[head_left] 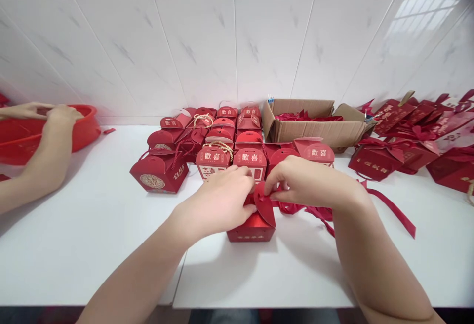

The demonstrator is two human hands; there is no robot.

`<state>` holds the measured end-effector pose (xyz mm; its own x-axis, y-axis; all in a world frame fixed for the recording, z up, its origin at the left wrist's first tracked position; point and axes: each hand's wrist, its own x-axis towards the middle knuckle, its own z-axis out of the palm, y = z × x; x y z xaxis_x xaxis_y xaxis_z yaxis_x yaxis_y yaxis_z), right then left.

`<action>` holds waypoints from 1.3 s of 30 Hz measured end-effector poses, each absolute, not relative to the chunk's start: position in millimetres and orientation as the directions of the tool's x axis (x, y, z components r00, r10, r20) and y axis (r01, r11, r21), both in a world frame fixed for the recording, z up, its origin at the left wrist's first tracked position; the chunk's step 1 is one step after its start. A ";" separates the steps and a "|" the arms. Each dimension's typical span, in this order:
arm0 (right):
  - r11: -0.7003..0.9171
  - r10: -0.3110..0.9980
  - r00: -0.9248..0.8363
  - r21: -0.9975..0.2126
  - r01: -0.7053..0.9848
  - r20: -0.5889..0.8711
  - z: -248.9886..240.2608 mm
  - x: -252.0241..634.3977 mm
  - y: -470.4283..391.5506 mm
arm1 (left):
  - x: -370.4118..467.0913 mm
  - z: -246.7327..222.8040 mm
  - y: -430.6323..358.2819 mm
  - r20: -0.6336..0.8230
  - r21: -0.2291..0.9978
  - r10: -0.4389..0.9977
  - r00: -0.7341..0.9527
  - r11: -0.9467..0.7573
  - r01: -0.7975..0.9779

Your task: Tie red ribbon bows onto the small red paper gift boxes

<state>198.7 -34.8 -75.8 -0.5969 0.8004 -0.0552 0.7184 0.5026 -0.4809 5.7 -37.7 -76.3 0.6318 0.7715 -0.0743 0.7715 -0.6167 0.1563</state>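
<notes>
A small red gift box [252, 232] with gold lettering stands in front of me on the white table. My left hand [222, 198] grips its upper left side, thumb on the near side and fingers curled over the top. At the box's rounded flap [264, 208], my right hand [296, 181] is closed in a pinch on what looks like a red ribbon. Loose red ribbon [394, 211] trails beneath and to the right of that hand. The fingertips partly hide the box's top.
Rows of red gift boxes [161, 171] stand behind. A cardboard box [318, 133] holding red ribbons is against the tiled wall. More red boxes with bows [377, 158] are at right. Far left, another person's hands [61, 116] reach over a red plastic basin [87, 129].
</notes>
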 end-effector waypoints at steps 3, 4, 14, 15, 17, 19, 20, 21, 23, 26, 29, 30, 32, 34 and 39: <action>0.520 0.795 -0.606 -0.470 0.713 -0.039 -77.5 196.9 -33.1 | 8.5 -75.3 -37.9 -0.046 0.173 0.773 0.633 -0.618 0.767; 0.526 0.793 -0.609 -0.465 0.712 -0.036 -77.6 196.1 -32.8 | 9.6 -75.1 -37.7 -0.036 0.176 0.777 0.628 -0.614 0.769; 0.511 0.805 -0.588 -0.410 0.755 -0.080 -74.7 194.2 -32.2 | 16.8 -76.9 -33.8 0.008 0.189 0.825 0.566 -0.557 0.809; 0.506 0.808 -0.584 -0.417 0.755 -0.079 -74.6 195.4 -32.5 | 16.7 -76.1 -34.1 0.019 0.179 0.829 0.559 -0.553 0.814; 0.502 0.814 -0.579 -0.441 0.744 -0.050 -74.0 197.8 -32.9 | 15.9 -74.4 -34.9 0.072 0.161 0.840 0.538 -0.543 0.825; 0.523 0.805 -0.594 -0.486 0.701 0.010 -73.0 199.1 -32.2 | 14.3 -72.4 -35.7 0.165 0.158 0.831 0.532 -0.554 0.817; 0.541 0.791 -0.611 -0.516 0.665 0.042 -72.4 199.2 -31.1 | 13.0 -71.3 -36.0 0.227 0.166 0.817 0.530 -0.569 0.806; 0.558 0.773 -0.630 -0.555 0.617 0.076 -71.9 199.2 -29.2 | 11.6 -70.0 -36.4 0.296 0.179 0.799 0.523 -0.584 0.792; 0.564 0.738 -0.663 -0.656 0.502 0.127 -71.4 199.0 -23.9 | 7.6 -66.8 -37.1 0.427 0.212 0.761 0.488 -0.609 0.765; 0.478 0.732 -0.663 -0.810 0.340 0.153 -71.5 199.9 -16.7 | -0.7 -61.2 -37.6 0.527 0.254 0.737 0.422 -0.611 0.750; 0.413 0.775 -0.596 -0.882 0.226 0.210 -69.5 200.9 -18.9 | -9.7 -58.9 -36.7 0.448 0.303 0.800 0.399 -0.556 0.774; 0.418 0.804 -0.531 -0.890 0.183 0.269 -67.7 200.9 -22.3 | -11.8 -59.7 -35.9 0.356 0.313 0.842 0.405 -0.515 0.798; 0.471 0.845 -0.319 -0.880 0.062 0.429 -62.4 200.9 -31.9 | -13.4 -63.5 -34.2 0.096 0.295 0.898 0.429 -0.437 0.850; 0.547 0.833 -0.079 -0.836 -0.031 0.548 -56.0 202.2 -42.5 | -11.9 -68.6 -32.4 -0.143 0.244 0.886 0.441 -0.401 0.883; 0.577 0.817 -0.005 -0.816 0.049 0.577 -47.3 209.4 -55.0 | -12.2 -71.2 -25.4 -0.301 0.234 0.840 0.452 -0.394 0.889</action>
<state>209.4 -55.0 -47.3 -0.0054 0.8166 0.5771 0.0486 0.5767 -0.8155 -12.2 -25.4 -71.2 0.4519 0.8396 -0.3015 0.8887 -0.3943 0.2338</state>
